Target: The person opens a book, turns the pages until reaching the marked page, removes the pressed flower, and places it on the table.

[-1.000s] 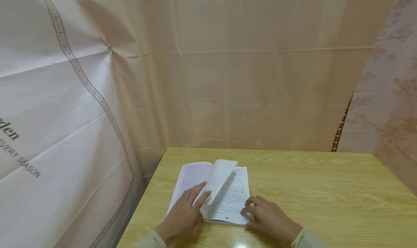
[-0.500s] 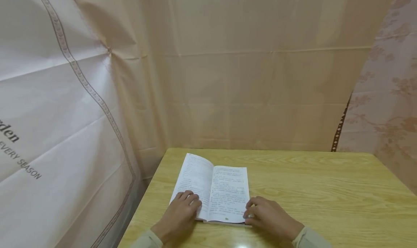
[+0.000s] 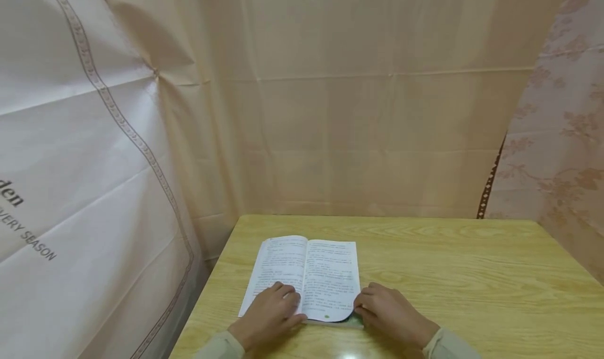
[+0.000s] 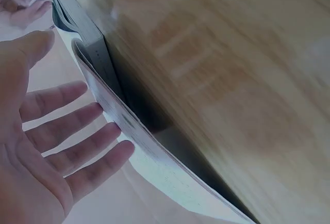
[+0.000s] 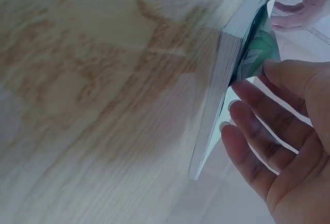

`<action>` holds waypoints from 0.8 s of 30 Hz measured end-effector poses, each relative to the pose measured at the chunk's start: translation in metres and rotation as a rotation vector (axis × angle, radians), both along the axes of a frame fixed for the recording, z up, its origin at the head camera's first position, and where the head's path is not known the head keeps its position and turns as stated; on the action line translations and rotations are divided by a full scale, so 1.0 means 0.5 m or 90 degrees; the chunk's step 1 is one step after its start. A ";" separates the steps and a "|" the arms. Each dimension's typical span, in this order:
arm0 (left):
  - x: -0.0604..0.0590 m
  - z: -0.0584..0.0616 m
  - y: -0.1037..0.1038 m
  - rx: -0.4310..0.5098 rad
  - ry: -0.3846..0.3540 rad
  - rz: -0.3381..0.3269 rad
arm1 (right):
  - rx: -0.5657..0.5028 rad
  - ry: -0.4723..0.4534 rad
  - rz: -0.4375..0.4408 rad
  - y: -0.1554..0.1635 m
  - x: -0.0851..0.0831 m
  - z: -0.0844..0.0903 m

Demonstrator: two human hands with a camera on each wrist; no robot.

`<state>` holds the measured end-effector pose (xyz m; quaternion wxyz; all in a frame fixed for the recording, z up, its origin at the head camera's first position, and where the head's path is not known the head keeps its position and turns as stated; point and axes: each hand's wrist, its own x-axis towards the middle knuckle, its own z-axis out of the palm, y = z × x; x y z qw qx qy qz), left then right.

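Note:
An open book (image 3: 330, 275) lies on the table with both printed pages facing up. My left hand (image 3: 271, 312) rests on the lower part of its left page (image 3: 278, 259). In the left wrist view the left hand (image 4: 56, 115) has its fingers fairly straight, tips touching the paper. At the lower right corner, my right hand (image 3: 394, 312) pinches a page between thumb and forefinger. That corner is bent up, and a green printed surface (image 5: 258, 48) shows under it in the right wrist view. The other fingers of the right hand (image 5: 283, 126) lie beside the book's edge.
The wood-grain table (image 3: 443, 264) extends to the right of the book and behind it. A beige cloth (image 3: 358, 112) hangs behind the table. White printed sheeting (image 3: 94, 191) hangs at the left, and a floral cloth (image 3: 561, 154) at the right.
A page that stood half turned has gone over to the left and now lies flat. My left hand has settled on it. My right hand has bent up the right page's lower corner.

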<state>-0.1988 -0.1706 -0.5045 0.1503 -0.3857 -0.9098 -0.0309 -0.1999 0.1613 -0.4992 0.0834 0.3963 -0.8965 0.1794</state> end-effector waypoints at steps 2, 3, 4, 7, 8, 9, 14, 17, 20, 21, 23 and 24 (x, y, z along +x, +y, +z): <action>0.000 0.000 0.007 -0.007 -0.001 0.003 | 0.003 0.006 -0.011 -0.002 0.000 0.001; 0.001 -0.001 0.011 -0.009 -0.002 0.004 | 0.002 0.012 -0.014 -0.003 0.000 0.001; 0.001 -0.001 0.015 -0.008 0.003 0.003 | -0.002 0.019 -0.017 -0.005 0.000 0.001; 0.003 0.000 0.028 -0.009 0.026 0.007 | -0.026 0.050 -0.024 -0.008 0.001 0.002; 0.003 0.001 0.032 -0.011 0.030 0.011 | -0.038 0.062 -0.026 -0.009 0.001 0.002; 0.004 0.001 0.036 -0.015 0.032 0.017 | -0.050 0.073 -0.028 -0.011 0.001 0.003; 0.005 0.005 0.049 -0.038 0.010 0.059 | -0.099 0.126 -0.038 -0.015 -0.002 0.007; 0.005 0.007 0.052 -0.041 0.006 0.068 | -0.116 0.156 -0.033 -0.016 -0.004 0.010; 0.005 0.009 0.055 -0.041 0.016 0.063 | -0.130 0.167 -0.023 -0.018 -0.006 0.014; 0.005 0.008 0.057 -0.042 0.023 0.063 | -0.135 0.167 -0.021 -0.019 -0.006 0.015; 0.005 0.007 0.059 -0.044 0.031 0.064 | -0.140 0.168 -0.016 -0.021 -0.008 0.017; 0.005 0.006 0.060 -0.043 0.033 0.065 | -0.142 0.172 -0.016 -0.023 -0.009 0.018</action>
